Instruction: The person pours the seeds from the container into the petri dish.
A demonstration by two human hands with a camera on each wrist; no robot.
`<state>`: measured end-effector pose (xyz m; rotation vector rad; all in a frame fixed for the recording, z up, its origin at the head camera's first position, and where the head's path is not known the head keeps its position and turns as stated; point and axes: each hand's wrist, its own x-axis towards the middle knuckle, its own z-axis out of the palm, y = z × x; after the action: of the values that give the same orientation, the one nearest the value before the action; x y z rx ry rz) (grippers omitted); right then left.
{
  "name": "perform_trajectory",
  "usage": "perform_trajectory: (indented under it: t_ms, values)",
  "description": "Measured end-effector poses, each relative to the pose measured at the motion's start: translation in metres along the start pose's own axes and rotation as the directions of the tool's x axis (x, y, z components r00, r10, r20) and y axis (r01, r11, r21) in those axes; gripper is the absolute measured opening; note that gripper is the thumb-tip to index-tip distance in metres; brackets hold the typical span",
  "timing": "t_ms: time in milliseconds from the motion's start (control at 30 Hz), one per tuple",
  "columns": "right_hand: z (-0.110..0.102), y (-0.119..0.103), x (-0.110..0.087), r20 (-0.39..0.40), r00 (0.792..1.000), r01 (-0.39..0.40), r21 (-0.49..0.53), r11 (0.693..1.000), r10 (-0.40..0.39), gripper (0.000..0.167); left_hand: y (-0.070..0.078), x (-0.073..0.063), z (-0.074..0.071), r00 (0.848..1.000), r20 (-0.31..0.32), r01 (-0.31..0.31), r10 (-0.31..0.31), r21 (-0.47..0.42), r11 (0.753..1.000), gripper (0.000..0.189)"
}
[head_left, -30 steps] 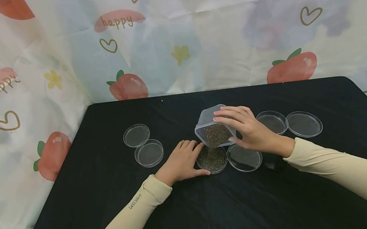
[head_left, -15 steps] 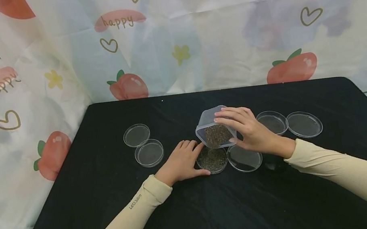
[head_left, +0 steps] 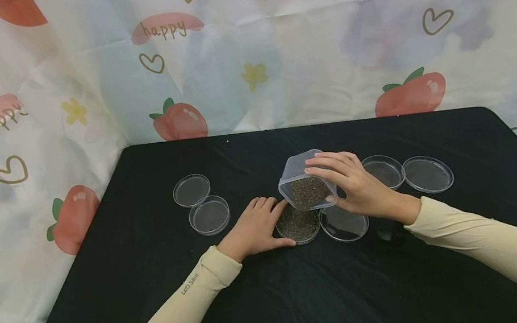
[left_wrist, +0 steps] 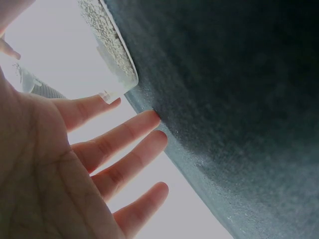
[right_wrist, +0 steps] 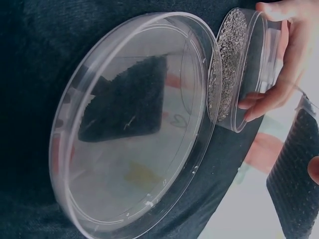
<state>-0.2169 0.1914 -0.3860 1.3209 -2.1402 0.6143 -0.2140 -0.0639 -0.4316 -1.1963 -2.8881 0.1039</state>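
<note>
In the head view my right hand [head_left: 359, 187] grips a translucent plastic tub [head_left: 293, 168], tipped over so its mouth faces down and towards me. Brown granules [head_left: 309, 192] lie inside near its lower lip. Just below stands a clear petri dish [head_left: 300, 229] with a layer of the same granules. My left hand [head_left: 256, 228] holds that dish between thumb and index finger, on opposite sides of its rim; the other fingers stretch out, as the left wrist view shows. Right beside it lies another clear round dish part [right_wrist: 134, 114], with a few specks at its rim.
Two clear dish parts, the nearer one [head_left: 210, 216] and the farther one [head_left: 192, 190], lie at the left. Two more, a dish [head_left: 385, 171] and a round piece [head_left: 429, 174], lie behind my right forearm. A black cloth [head_left: 284, 307] covers the table; a printed curtain [head_left: 303, 61] hangs behind.
My right hand and the tipped tub have shifted slightly right and a little down. A blurred fall of granules below the lip, seen earlier, no longer shows. My left hand stays put.
</note>
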Motion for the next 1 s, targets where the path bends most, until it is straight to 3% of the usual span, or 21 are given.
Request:
perform_trajectory:
  t_ms: [1000]
  values:
    - [0.009,0.006,0.012,-0.025,0.999,-0.04,-0.058,0.998,0.039,0.086,-0.001,-0.001,0.002,0.999,-0.038,-0.011,0.01,-0.013,1.0,0.088]
